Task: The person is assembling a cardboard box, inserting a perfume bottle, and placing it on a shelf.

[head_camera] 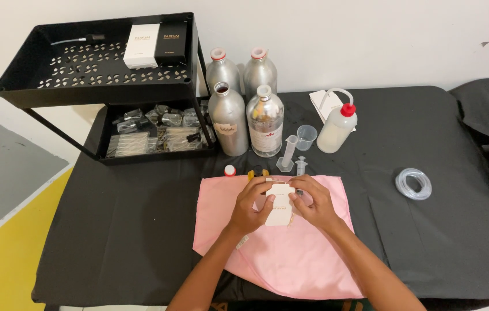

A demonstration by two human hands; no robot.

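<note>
Left hand: your left hand (pixel 250 206) grips the small white box (pixel 279 207) from its left side, fingers curled round the edge, thumb on top.
Right hand: your right hand (pixel 313 203) pinches the box's top right corner, fingertips on the flap end; the grip is narrow and closed on the box.
Box: it sits between both hands, just above the pink cloth (pixel 290 253), near the cloth's far edge. Whether the top flap is tucked in or loose, I cannot tell; your fingers cover it.
Done, by my reading: the box is folded up into shape and in hand. The measuring cylinder (pixel 288 154), small funnel (pixel 301 167) and beaker (pixel 306 137) stand empty beside the bottles.
Left, by my reading: you seem to be at the flap end, so closing the box looks unfinished.
Loose bits: a red cap (pixel 230 170) lies just past the cloth, and something amber and small lies beside it, half hidden by your fingers.
Behind: four metal bottles (pixel 228 121), one of them open, and a wash bottle (pixel 336 128) with a red top.
Rack: the black rack (pixel 94 86) holds one white and one black box on top, and wrapped vials below.
Right of you: a tubing coil (pixel 413 184) lies well apart on the black tabletop (pixel 141 230).
</note>
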